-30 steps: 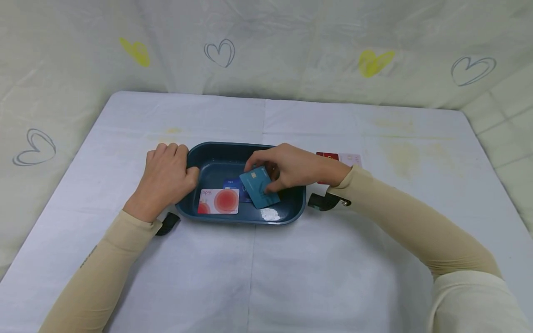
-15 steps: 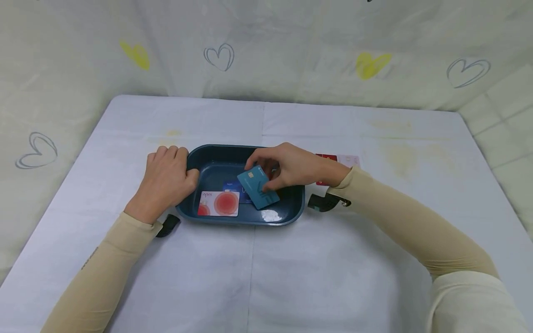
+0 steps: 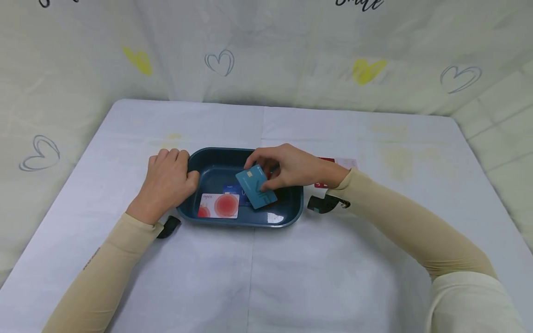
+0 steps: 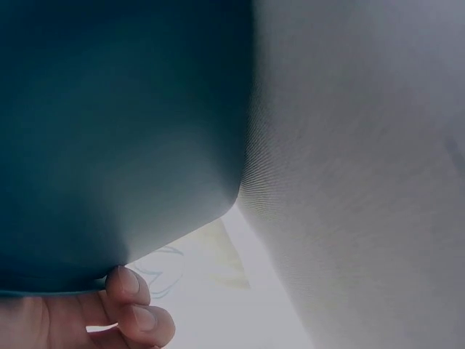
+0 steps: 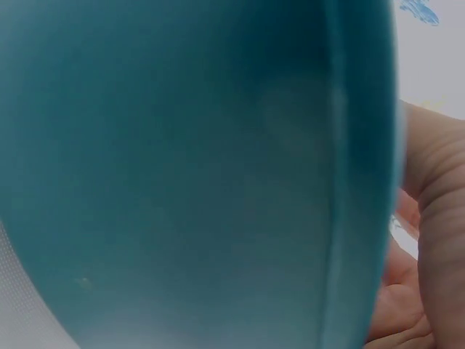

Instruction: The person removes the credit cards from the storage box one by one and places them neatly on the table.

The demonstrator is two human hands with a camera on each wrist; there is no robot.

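A dark blue rounded tray (image 3: pixel 266 221) stands on the table. My left hand (image 3: pixel 168 180) grips its left end, fingers curled at the rim; in the left wrist view those fingertips (image 4: pixel 138 298) touch the tray's outer wall (image 4: pixel 123 145). Inside the tray my right hand (image 3: pixel 291 166) pinches a teal bank card (image 3: pixel 255 187) with a chip, tilted over the other cards. A white card with a red circle (image 3: pixel 218 206) lies at the front left of the tray, partly over a blue card (image 3: pixel 231 189). The tray wall (image 5: pixel 196 182) covers most of the right wrist view, hiding the right fingertips.
Behind the right wrist, a red card (image 3: pixel 326 160) and a pale pink card (image 3: pixel 346 163) lie on the table, partly hidden. The white tablecloth (image 3: pixel 258 277) spreads around the tray, and a curtain with drawn hearts (image 3: pixel 266 55) hangs behind the table.
The head view has tilted up slightly, so the scene sits a little lower. My right hand still pinches the teal card, which has shifted slightly left. The left hand stays on the tray.
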